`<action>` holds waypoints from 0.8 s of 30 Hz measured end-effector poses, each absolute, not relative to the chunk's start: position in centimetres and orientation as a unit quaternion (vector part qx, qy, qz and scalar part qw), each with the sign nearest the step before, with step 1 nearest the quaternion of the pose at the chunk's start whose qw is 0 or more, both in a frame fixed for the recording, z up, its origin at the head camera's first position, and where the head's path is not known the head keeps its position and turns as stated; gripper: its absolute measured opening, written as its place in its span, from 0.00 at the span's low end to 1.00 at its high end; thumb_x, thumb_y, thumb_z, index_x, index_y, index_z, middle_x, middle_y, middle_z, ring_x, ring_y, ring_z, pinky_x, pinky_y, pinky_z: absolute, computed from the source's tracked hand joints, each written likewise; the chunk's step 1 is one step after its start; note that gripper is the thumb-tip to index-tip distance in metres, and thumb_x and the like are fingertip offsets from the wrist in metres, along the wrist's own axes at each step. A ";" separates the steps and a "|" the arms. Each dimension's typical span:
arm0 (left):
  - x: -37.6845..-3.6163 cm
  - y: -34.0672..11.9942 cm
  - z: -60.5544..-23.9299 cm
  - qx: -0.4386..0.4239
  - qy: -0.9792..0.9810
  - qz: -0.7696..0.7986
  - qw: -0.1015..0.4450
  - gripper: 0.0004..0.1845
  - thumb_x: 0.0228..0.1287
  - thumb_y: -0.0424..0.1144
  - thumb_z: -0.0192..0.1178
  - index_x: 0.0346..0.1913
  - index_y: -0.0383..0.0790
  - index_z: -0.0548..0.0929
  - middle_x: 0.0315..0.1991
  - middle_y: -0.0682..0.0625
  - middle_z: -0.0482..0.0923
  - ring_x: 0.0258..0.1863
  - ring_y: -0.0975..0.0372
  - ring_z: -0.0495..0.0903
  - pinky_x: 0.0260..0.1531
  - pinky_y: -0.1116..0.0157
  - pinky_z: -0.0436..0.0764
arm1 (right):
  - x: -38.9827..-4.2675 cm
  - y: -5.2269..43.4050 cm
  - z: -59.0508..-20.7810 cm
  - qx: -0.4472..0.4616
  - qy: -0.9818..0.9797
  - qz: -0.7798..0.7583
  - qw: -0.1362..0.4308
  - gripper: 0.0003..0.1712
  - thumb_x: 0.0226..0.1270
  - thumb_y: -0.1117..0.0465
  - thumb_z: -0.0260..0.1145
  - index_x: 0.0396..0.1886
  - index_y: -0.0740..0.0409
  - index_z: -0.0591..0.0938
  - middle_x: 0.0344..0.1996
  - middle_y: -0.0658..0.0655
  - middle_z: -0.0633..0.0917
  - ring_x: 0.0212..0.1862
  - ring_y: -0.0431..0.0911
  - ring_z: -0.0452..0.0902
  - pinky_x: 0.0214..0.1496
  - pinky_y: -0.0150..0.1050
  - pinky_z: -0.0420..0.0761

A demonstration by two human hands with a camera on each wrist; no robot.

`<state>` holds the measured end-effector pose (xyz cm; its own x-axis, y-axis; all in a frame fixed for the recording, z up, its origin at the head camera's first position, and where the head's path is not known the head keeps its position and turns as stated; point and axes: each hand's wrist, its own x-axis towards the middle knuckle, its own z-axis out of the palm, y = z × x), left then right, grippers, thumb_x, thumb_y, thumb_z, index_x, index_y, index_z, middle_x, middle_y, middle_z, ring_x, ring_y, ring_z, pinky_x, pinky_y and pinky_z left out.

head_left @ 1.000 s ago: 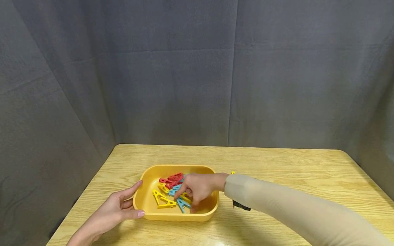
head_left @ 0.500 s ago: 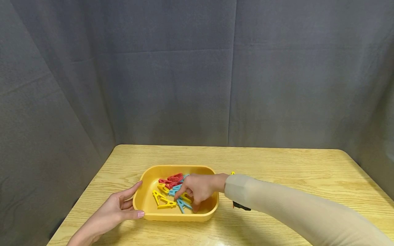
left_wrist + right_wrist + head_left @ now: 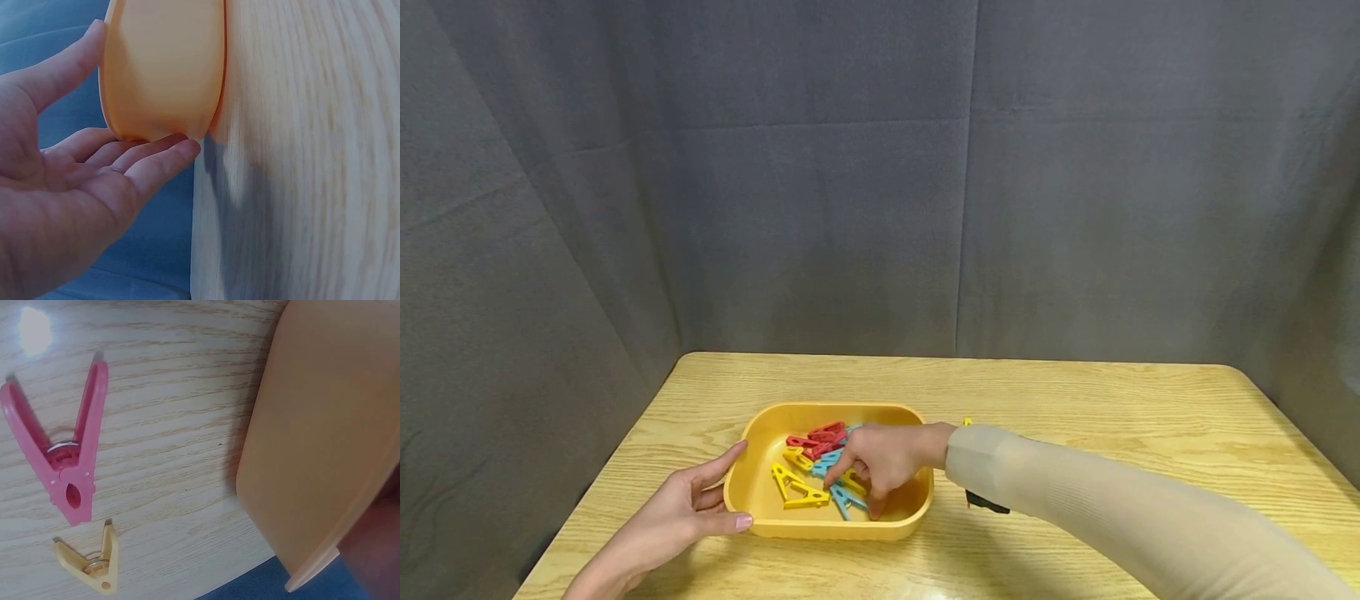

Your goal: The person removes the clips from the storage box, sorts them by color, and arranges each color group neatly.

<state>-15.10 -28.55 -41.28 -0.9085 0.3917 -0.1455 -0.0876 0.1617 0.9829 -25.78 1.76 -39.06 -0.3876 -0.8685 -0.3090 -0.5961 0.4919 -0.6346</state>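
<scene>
A yellow plastic tray (image 3: 827, 529) holds several red, blue and yellow clothespins. At its left end my left hand (image 3: 677, 508) grips the tray between thumb and index finger; in the left wrist view the other fingers lie against the outer wall. Inside the tray is my right hand (image 3: 883, 457), reaching over the right side. Its index fingertip and thumb stand apart around a yellow clothespin (image 3: 853, 481) and a blue clothespin (image 3: 848, 498); whether it pinches one I cannot tell. A larger yellow clothespin (image 3: 805, 500) lies to the left, with red clothespins (image 3: 826, 437) behind.
Outside the tray, a red clothespin (image 3: 94, 419) and a small yellow clothespin (image 3: 111, 556) lie on the wooden table (image 3: 1075, 400), seen in the right wrist view. In the head view, the right sleeve (image 3: 1075, 483) crosses the table's right side. A grey curtain (image 3: 820, 208) hangs behind.
</scene>
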 end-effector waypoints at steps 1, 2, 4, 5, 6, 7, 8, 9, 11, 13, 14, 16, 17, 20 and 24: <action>-15.1 -28.5 -41.3 0.103 0.738 0.640 0.188 0.54 0.67 0.31 0.73 0.84 0.28 0.46 0.79 0.26 0.49 0.70 0.42 0.72 0.57 0.63 0.83 | -25.8 1.8 -39.0 -0.455 0.804 -0.218 0.315 0.36 0.52 0.76 0.83 0.63 0.57 0.88 0.12 0.46 0.57 0.18 0.37 0.50 0.22 0.29 0.55; -15.1 -28.5 -41.3 0.103 0.738 0.640 0.188 0.54 0.67 0.30 0.73 0.84 0.27 0.46 0.79 0.26 0.49 0.70 0.42 0.72 0.57 0.63 0.83 | -25.7 1.8 -39.0 -0.454 0.804 -0.219 0.315 0.35 0.52 0.76 0.83 0.63 0.57 0.88 0.12 0.46 0.58 0.18 0.37 0.50 0.22 0.29 0.55; -15.1 -28.5 -41.2 0.102 0.739 0.638 0.188 0.54 0.67 0.31 0.73 0.84 0.28 0.46 0.80 0.26 0.49 0.70 0.42 0.72 0.57 0.63 0.83 | -25.7 1.8 -38.9 -0.456 0.804 -0.222 0.312 0.35 0.52 0.76 0.83 0.62 0.58 0.88 0.12 0.46 0.58 0.18 0.37 0.51 0.22 0.29 0.55; -15.0 -28.5 -41.2 0.101 0.740 0.638 0.188 0.54 0.67 0.31 0.73 0.84 0.27 0.46 0.80 0.26 0.49 0.70 0.42 0.72 0.57 0.63 0.83 | -25.7 1.8 -38.9 -0.458 0.802 -0.224 0.310 0.34 0.52 0.76 0.83 0.62 0.59 0.88 0.11 0.46 0.58 0.18 0.36 0.51 0.22 0.29 0.56; -15.0 -28.5 -41.2 0.101 0.741 0.637 0.188 0.54 0.67 0.31 0.73 0.84 0.28 0.46 0.80 0.26 0.49 0.70 0.42 0.72 0.57 0.63 0.83 | -25.6 1.8 -38.9 -0.459 0.802 -0.227 0.308 0.34 0.52 0.76 0.83 0.61 0.60 0.88 0.11 0.45 0.59 0.18 0.36 0.51 0.22 0.28 0.57; -15.0 -28.5 -41.2 0.101 0.741 0.637 0.188 0.54 0.67 0.31 0.73 0.84 0.28 0.46 0.79 0.26 0.49 0.70 0.42 0.72 0.57 0.63 0.83 | -25.6 1.8 -38.9 -0.462 0.800 -0.229 0.306 0.33 0.52 0.76 0.83 0.61 0.61 0.88 0.11 0.45 0.59 0.18 0.36 0.51 0.22 0.28 0.57; -15.0 -28.5 -41.2 0.101 0.741 0.637 0.188 0.54 0.67 0.31 0.73 0.84 0.27 0.46 0.79 0.26 0.49 0.70 0.42 0.72 0.57 0.63 0.83 | -25.6 1.9 -38.9 -0.463 0.798 -0.235 0.306 0.33 0.52 0.77 0.82 0.61 0.62 0.87 0.10 0.45 0.60 0.17 0.36 0.51 0.23 0.28 0.58; -15.1 -28.5 -41.2 0.102 0.740 0.637 0.188 0.54 0.67 0.31 0.73 0.84 0.27 0.46 0.79 0.26 0.49 0.70 0.42 0.72 0.57 0.63 0.83 | -25.6 1.9 -38.8 -0.466 0.796 -0.240 0.303 0.33 0.52 0.77 0.82 0.61 0.63 0.87 0.10 0.44 0.62 0.17 0.35 0.53 0.23 0.28 0.59; -15.1 -28.5 -41.2 0.105 0.739 0.639 0.188 0.54 0.67 0.30 0.73 0.83 0.27 0.45 0.79 0.26 0.49 0.70 0.42 0.71 0.57 0.64 0.83 | -25.6 2.0 -38.8 -0.470 0.793 -0.250 0.298 0.32 0.53 0.77 0.81 0.61 0.66 0.86 0.11 0.44 0.67 0.18 0.34 0.56 0.24 0.27 0.61; -15.1 -28.5 -41.2 0.106 0.738 0.640 0.188 0.54 0.67 0.30 0.73 0.83 0.27 0.45 0.79 0.26 0.48 0.70 0.42 0.71 0.57 0.64 0.83 | -25.6 2.2 -38.6 -0.466 0.793 -0.261 0.294 0.32 0.52 0.76 0.81 0.61 0.67 0.86 0.15 0.45 0.75 0.20 0.35 0.62 0.26 0.27 0.64; -15.1 -28.5 -41.2 0.106 0.739 0.639 0.187 0.54 0.67 0.30 0.73 0.83 0.27 0.45 0.80 0.26 0.48 0.70 0.42 0.71 0.57 0.64 0.83 | -25.6 2.2 -38.5 -0.464 0.793 -0.266 0.291 0.32 0.52 0.75 0.81 0.61 0.67 0.86 0.18 0.46 0.80 0.23 0.35 0.66 0.28 0.27 0.66; -15.1 -28.6 -41.2 0.103 0.741 0.637 0.187 0.54 0.67 0.31 0.73 0.83 0.27 0.46 0.79 0.26 0.49 0.70 0.43 0.72 0.57 0.64 0.83 | -25.6 2.4 -38.4 -0.454 0.797 -0.273 0.290 0.32 0.52 0.75 0.81 0.61 0.66 0.86 0.25 0.47 0.87 0.30 0.37 0.72 0.32 0.27 0.69; -15.1 -28.6 -41.3 0.101 0.742 0.635 0.188 0.54 0.67 0.31 0.73 0.83 0.27 0.46 0.79 0.26 0.51 0.69 0.43 0.73 0.57 0.64 0.83 | -25.6 2.5 -38.2 -0.447 0.798 -0.278 0.292 0.33 0.51 0.75 0.80 0.61 0.65 0.86 0.28 0.48 0.89 0.33 0.37 0.74 0.33 0.27 0.69; -15.1 -28.6 -41.3 0.102 0.741 0.636 0.190 0.54 0.67 0.31 0.73 0.84 0.27 0.45 0.77 0.24 0.55 0.68 0.43 0.75 0.56 0.63 0.84 | -25.5 2.7 -38.0 -0.432 0.802 -0.289 0.296 0.34 0.50 0.75 0.79 0.62 0.63 0.87 0.34 0.48 0.91 0.42 0.37 0.79 0.36 0.28 0.72; -15.1 -28.7 -41.3 0.109 0.735 0.642 0.188 0.55 0.67 0.30 0.73 0.83 0.27 0.45 0.75 0.22 0.59 0.66 0.43 0.76 0.54 0.63 0.84 | -25.6 3.1 -37.8 -0.429 0.794 -0.309 0.299 0.35 0.50 0.76 0.78 0.62 0.64 0.86 0.38 0.49 0.92 0.43 0.38 0.82 0.34 0.29 0.73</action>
<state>-15.08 -28.67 -41.33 -0.9055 0.4019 -0.1362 -0.0811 0.1511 0.9852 -25.55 3.14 -37.83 -0.4533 -0.8665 -0.2090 -0.4972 0.4404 -0.7475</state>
